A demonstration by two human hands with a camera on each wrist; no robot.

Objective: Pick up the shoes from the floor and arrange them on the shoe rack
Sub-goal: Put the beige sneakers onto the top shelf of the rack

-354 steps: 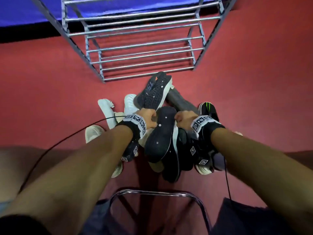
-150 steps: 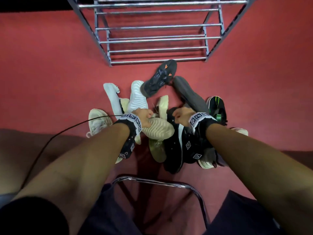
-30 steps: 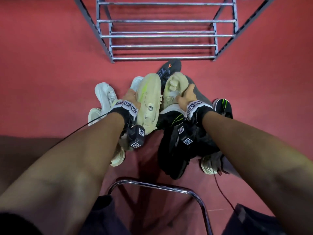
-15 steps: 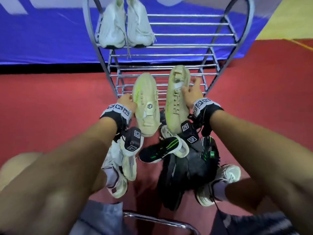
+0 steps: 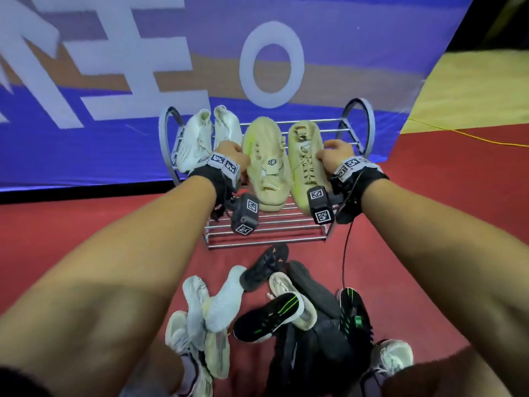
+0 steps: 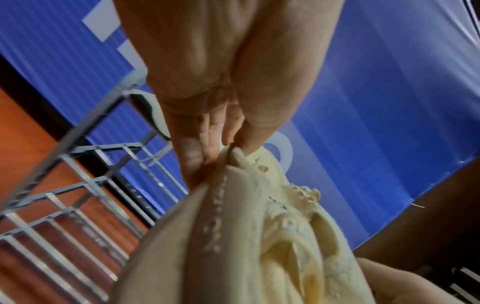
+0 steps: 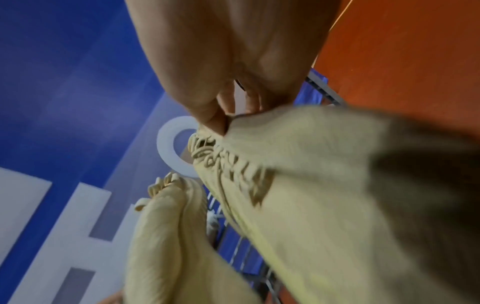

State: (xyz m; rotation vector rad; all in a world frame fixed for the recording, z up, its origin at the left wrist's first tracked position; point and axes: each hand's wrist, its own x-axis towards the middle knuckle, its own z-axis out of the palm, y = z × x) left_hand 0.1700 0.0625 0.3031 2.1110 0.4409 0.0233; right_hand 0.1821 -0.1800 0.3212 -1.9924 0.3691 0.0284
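Note:
Two pale yellow shoes hang side by side in front of the metal shoe rack (image 5: 347, 123), at the level of its top shelf. My left hand (image 5: 232, 156) grips the left yellow shoe (image 5: 267, 164) by its edge; its fingers (image 6: 205, 139) pinch that shoe (image 6: 233, 236). My right hand (image 5: 333, 154) grips the right yellow shoe (image 5: 305, 156), and its fingers (image 7: 215, 115) pinch the shoe's (image 7: 311, 185) collar. A pair of white shoes (image 5: 209, 136) sits on the top shelf's left half.
Several shoes lie heaped on the red floor (image 5: 86, 224) before the rack: a black shoe with green stripes (image 5: 272, 316), white ones (image 5: 211, 302), dark ones (image 5: 355, 313). A blue banner (image 5: 114, 67) hangs behind the rack. The lower shelves (image 5: 266, 229) hold nothing.
Both hands have lifted the yellow pair off the floor pile and carried it up and forward to the rack's top shelf. My head has tilted up, bringing the banner into view.

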